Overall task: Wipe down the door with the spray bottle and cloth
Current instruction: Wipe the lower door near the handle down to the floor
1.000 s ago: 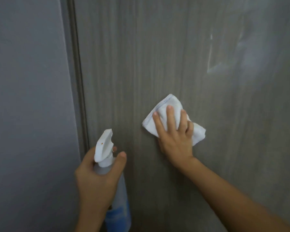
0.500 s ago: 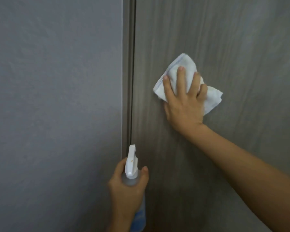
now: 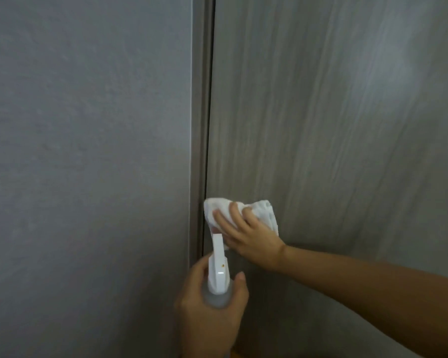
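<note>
Door (image 3: 334, 125), head view: wood-grain panel fills the right side, long axis vertical, hinge or latch edge against the frame (image 3: 199, 125), grey wall (image 3: 88, 151) to the left. Rigid and smooth, probably slick where wet.

Cloth (image 3: 265, 211): white, soft, bunched, flat on the door just beside the frame gap. Right hand (image 3: 246, 236) presses it with fingers spread, pointing up-left. Limp, so best held under a flat palm rather than by an edge.

Spray bottle (image 3: 219, 275): upright, long axis near vertical, nozzle aimed up and away towards the door edge, just below the cloth. Left hand (image 3: 210, 313) curled round the neck, thumb on the right side. Looks like light plastic; fill level not visible. Trigger finger hidden.
</note>
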A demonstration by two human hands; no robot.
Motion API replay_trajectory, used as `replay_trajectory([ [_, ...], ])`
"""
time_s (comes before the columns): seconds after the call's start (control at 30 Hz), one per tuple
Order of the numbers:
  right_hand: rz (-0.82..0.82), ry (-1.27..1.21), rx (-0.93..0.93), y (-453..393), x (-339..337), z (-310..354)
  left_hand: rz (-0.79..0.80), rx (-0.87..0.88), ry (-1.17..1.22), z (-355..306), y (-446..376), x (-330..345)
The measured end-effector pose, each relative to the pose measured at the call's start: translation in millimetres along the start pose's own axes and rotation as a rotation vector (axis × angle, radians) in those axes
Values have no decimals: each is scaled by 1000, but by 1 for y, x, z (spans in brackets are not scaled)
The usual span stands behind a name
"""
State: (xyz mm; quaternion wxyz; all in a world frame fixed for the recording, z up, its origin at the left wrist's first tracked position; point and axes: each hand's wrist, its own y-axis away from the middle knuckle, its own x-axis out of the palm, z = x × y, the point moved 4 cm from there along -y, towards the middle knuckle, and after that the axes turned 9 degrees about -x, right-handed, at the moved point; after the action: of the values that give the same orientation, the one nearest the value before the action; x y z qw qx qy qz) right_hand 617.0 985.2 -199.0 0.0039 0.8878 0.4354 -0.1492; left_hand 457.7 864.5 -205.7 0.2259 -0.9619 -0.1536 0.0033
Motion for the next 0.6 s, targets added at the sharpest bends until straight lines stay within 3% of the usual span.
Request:
replay_trajectory([
  [0.1,-41,50,-73,23,5,-3,-18,4,22,4,8,11],
  [0.17,-86,76,-16,30,-2,-33,-28,7,25,6,11,19],
  [0.4,-259,95,501,34,-55,-182,23,-31,42,24,15,46],
  [0.6,-219,49,550,43,-53,-164,117,-47,62,35,12,63],
])
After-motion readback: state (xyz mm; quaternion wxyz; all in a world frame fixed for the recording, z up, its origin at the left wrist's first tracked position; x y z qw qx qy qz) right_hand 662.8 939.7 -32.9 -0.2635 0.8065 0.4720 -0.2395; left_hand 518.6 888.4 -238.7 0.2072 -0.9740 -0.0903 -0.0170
